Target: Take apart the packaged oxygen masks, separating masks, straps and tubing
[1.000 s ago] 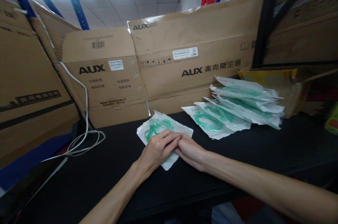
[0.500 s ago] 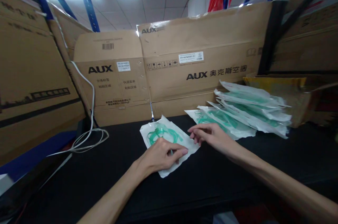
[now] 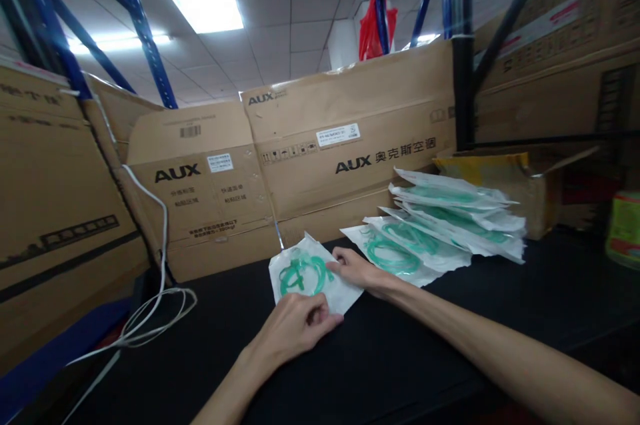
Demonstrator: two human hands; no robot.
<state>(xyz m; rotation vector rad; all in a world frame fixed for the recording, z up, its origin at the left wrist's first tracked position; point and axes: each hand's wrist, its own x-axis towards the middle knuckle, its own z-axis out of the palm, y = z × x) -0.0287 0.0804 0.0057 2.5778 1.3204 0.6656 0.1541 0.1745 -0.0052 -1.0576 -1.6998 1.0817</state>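
Observation:
A clear-fronted white packet (image 3: 306,269) with coiled green tubing inside lies on the black tabletop in front of me. My left hand (image 3: 303,325) is closed at its near edge, thumb and fingers pinching the border. At its right side, my right hand (image 3: 354,269) is closed on the edge, with the fingertips partly hidden. Just right of that hand, a pile of similar packets (image 3: 450,211) with green tubing lies loosely stacked, and one packet (image 3: 393,251) sticks out toward the left.
Upright cardboard panels (image 3: 300,191) stand along the back of the black table (image 3: 400,358). A loose white cable (image 3: 163,245) coils at left. An open cardboard box (image 3: 543,195) stands behind the pile, and a yellow-green container (image 3: 624,231) sits at far right.
My right hand has come from above the packet's right side down to its edge and closed there. My left hand has shifted to the packet's near edge, uncovering more tubing. The view has tilted up.

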